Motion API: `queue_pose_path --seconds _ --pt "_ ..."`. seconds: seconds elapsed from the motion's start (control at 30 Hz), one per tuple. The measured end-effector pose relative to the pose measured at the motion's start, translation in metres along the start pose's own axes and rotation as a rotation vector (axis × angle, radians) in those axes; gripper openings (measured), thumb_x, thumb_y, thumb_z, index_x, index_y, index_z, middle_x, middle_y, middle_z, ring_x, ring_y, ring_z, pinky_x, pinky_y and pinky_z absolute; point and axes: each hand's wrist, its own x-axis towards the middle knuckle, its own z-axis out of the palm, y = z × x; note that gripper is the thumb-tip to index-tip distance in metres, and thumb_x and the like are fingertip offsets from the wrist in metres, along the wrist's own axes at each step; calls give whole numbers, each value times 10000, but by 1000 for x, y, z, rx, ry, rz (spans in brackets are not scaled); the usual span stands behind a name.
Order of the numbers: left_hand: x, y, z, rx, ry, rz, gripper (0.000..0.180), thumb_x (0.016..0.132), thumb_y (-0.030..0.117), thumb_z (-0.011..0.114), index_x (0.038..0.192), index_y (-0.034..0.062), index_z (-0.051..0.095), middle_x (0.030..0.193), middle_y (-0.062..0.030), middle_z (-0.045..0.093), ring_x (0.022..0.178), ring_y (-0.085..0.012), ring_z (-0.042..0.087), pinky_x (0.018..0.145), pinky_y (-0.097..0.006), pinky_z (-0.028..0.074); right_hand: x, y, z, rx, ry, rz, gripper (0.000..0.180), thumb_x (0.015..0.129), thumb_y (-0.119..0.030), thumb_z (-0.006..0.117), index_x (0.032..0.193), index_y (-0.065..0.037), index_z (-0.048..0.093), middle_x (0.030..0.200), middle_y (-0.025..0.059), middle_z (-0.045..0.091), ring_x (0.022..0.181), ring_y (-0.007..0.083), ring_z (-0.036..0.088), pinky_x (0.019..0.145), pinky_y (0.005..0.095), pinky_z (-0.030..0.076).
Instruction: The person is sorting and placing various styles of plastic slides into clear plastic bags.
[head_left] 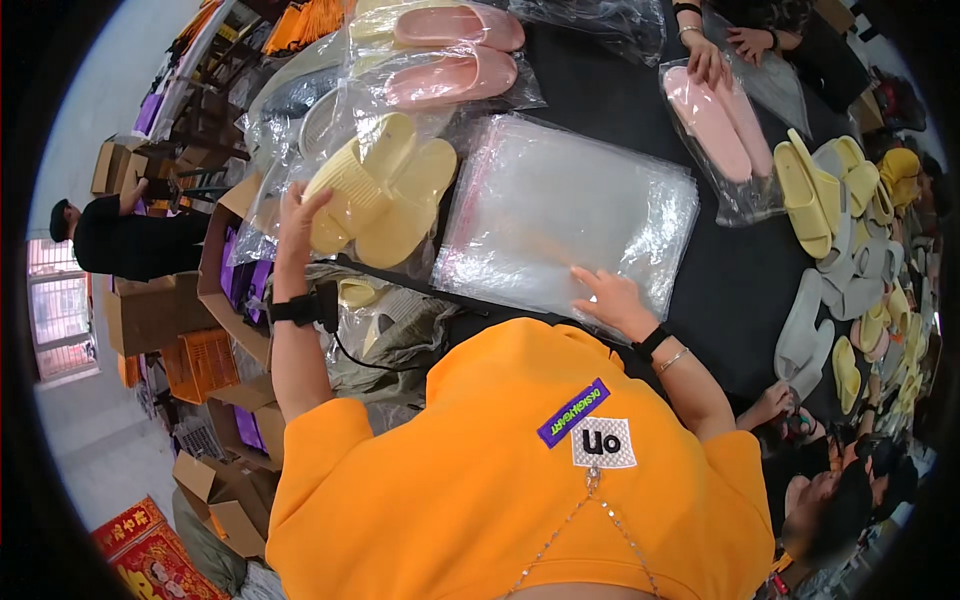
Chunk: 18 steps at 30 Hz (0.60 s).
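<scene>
My left hand [299, 218] is at the left end of a clear plastic bag holding a pair of yellow slippers [400, 205]. Its thumb lies over the bag beside a ribbed strap, and the other fingers are partly hidden by the plastic. To the right is a stack of flat clear plastic bags [560, 215] with pinkish edges along its left side. My right hand [612, 302] rests at the near edge of this stack, fingers stretched out and apart, with nothing held.
Bagged pink slippers [450, 75] lie beyond on the black table [735, 300]. At far right, another person's hand [706, 62] touches bagged pink slippers [720, 120]. Grey and yellow slippers [808, 200] crowd the right side. Cardboard boxes [160, 310] and a person in black [130, 235] are left.
</scene>
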Motion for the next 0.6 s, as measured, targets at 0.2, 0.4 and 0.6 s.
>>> queue_pose_path --seconds 0.2,0.4,0.6 --pt "-27 56 6 -489 -127 -52 372 773 204 632 1053 1 497 950 -102 597 847 -176 597 759 -309 483 11 -9 -22 194 -216 77 543 774 -391 599 1258 -211 433 937 95 573 855 244 581 734 368 451" --pt "-84 52 106 -894 -279 -344 487 881 328 477 1237 2 410 1178 -121 527 1058 -247 535 895 -383 439 17 -22 -52 1444 -390 -23 667 839 -408 535 1372 -143 235 1272 123 444 1017 208 535 823 322 433" --pt "-129 22 161 -64 -1331 -242 319 872 279 557 1043 10 573 944 -49 602 859 -121 566 789 -261 446 6 27 -37 1684 -123 484 550 887 -370 484 1326 -116 273 1202 84 499 970 183 568 767 331 482"
